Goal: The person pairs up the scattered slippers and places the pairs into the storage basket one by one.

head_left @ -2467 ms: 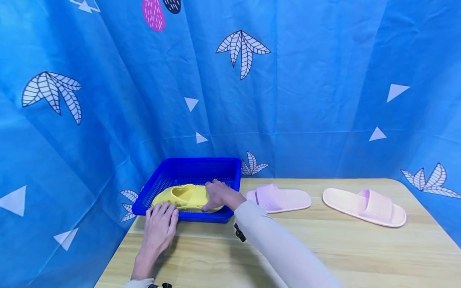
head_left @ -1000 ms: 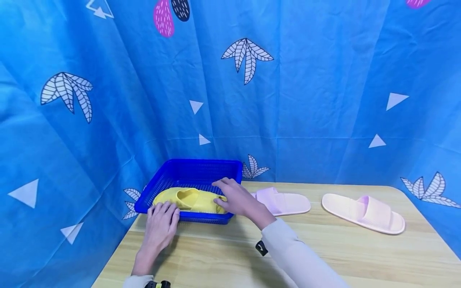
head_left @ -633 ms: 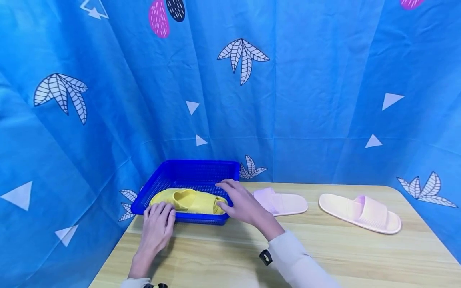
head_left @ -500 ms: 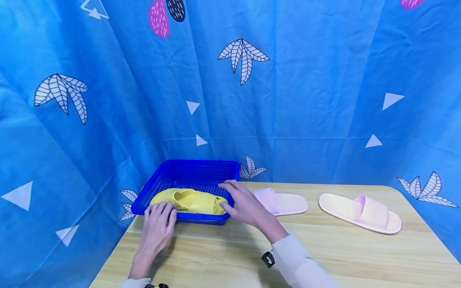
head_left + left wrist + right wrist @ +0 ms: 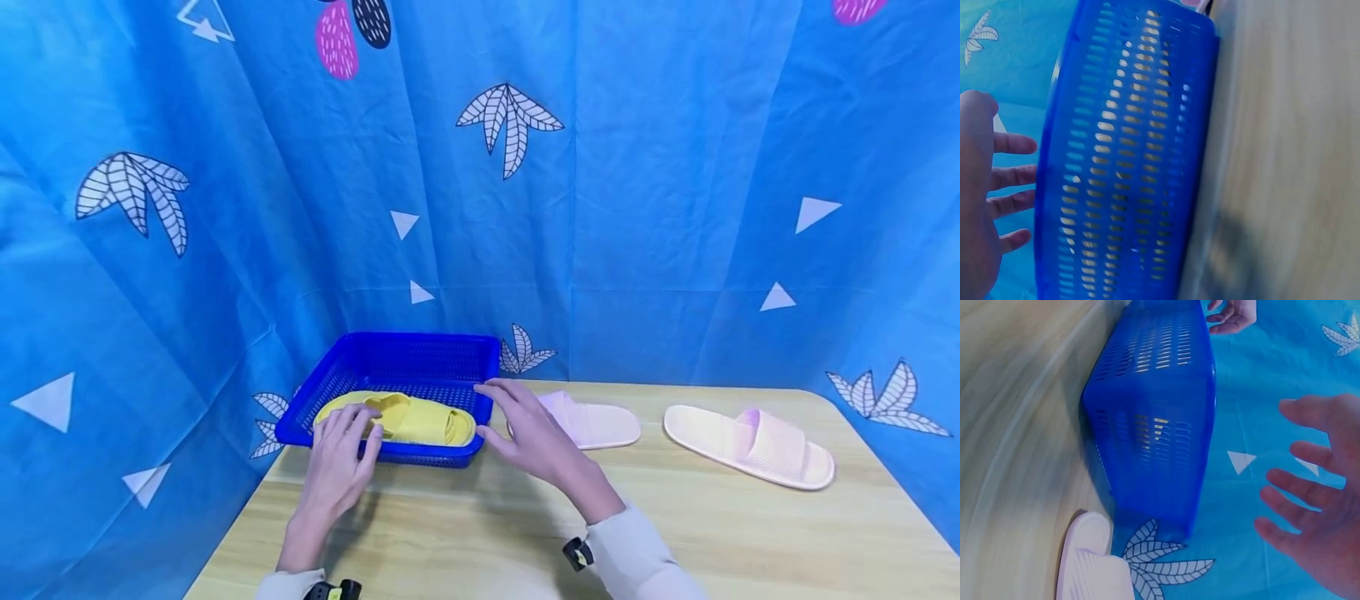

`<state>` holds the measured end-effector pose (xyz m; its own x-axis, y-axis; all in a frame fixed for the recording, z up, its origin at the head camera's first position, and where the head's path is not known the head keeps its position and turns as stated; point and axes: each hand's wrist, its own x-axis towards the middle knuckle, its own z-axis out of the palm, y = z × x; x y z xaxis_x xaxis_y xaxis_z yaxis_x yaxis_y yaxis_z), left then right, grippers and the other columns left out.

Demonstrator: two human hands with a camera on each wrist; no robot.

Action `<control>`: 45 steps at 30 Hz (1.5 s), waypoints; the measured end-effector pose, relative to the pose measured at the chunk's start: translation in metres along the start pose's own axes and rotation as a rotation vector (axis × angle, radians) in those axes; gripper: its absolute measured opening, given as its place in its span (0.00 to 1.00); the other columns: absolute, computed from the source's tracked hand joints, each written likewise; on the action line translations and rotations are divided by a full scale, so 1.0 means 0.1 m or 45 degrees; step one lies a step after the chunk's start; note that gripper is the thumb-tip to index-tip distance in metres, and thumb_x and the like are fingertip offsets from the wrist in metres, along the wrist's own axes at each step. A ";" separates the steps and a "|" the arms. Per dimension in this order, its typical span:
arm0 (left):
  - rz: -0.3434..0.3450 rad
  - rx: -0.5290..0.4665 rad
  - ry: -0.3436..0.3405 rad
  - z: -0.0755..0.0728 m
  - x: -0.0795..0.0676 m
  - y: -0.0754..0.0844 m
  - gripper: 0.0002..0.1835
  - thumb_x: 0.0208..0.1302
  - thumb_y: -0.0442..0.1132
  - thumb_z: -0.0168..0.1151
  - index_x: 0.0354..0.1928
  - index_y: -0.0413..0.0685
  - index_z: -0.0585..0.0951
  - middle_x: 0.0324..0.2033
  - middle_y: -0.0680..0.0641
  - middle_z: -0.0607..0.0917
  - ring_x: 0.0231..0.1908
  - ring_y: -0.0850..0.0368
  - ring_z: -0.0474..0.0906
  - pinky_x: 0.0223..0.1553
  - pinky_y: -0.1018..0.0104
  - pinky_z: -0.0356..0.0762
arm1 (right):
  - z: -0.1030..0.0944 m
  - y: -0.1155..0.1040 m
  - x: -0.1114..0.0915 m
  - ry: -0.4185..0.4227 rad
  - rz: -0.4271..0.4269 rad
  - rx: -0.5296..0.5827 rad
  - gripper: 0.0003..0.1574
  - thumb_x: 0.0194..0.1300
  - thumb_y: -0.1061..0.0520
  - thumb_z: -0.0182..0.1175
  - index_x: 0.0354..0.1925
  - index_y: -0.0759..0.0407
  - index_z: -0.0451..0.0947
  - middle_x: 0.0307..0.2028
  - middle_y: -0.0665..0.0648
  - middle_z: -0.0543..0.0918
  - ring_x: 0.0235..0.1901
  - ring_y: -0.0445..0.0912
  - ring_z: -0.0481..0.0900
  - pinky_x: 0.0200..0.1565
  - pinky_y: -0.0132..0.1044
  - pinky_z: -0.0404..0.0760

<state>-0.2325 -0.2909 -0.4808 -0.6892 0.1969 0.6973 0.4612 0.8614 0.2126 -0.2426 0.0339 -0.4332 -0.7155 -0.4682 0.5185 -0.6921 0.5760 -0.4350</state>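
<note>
A yellow slipper [image 5: 423,421] lies lengthwise along the front of the blue plastic basket [image 5: 420,343], its toe end toward the right. My left hand [image 5: 341,458] hovers at the basket's front rim with relaxed fingers, partly covering the slipper's left end; in the left wrist view, its fingertips are close to the rim, and contact is hard to tell. Off the basket's right end is my right hand [image 5: 536,437], fingers spread and holding nothing. Behind it a pink slipper [image 5: 611,425] lies on the table, its strap end partly hidden.
Further right on the wooden table [image 5: 720,533] lies a second pink slipper [image 5: 780,443], turned at a slant. A blue patterned curtain [image 5: 645,208] hangs along the back and both sides. The basket stands at the table's back left, near the curtain.
My right hand has let go of the yellow slipper and drawn back to the right, out of the basket. My left hand has lifted slightly from the front rim.
</note>
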 end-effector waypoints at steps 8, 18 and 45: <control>0.022 -0.035 -0.033 0.01 0.09 0.17 0.15 0.75 0.45 0.56 0.56 0.48 0.83 0.55 0.45 0.82 0.56 0.44 0.75 0.59 0.40 0.64 | -0.07 0.04 -0.16 0.093 -0.014 0.027 0.39 0.65 0.53 0.71 0.71 0.57 0.71 0.68 0.61 0.73 0.68 0.58 0.70 0.64 0.56 0.73; 0.065 -0.116 -0.025 0.06 0.26 0.33 0.18 0.75 0.46 0.55 0.61 0.48 0.81 0.58 0.46 0.82 0.59 0.45 0.75 0.61 0.39 0.64 | -0.23 0.11 -0.24 0.163 -0.022 -0.045 0.38 0.65 0.50 0.71 0.70 0.56 0.72 0.66 0.59 0.75 0.67 0.55 0.72 0.65 0.55 0.72; 0.099 -0.258 -0.067 0.23 0.50 0.84 0.21 0.77 0.48 0.54 0.66 0.51 0.79 0.64 0.45 0.79 0.63 0.48 0.72 0.61 0.45 0.66 | -0.66 0.41 -0.66 0.244 0.012 -0.106 0.43 0.62 0.53 0.72 0.72 0.56 0.70 0.67 0.59 0.74 0.66 0.56 0.71 0.62 0.58 0.74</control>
<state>-0.2418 -0.1979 -0.4439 -0.6730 0.2875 0.6815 0.6131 0.7323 0.2965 -0.2181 0.1325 -0.4370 -0.6852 -0.3311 0.6487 -0.6696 0.6368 -0.3822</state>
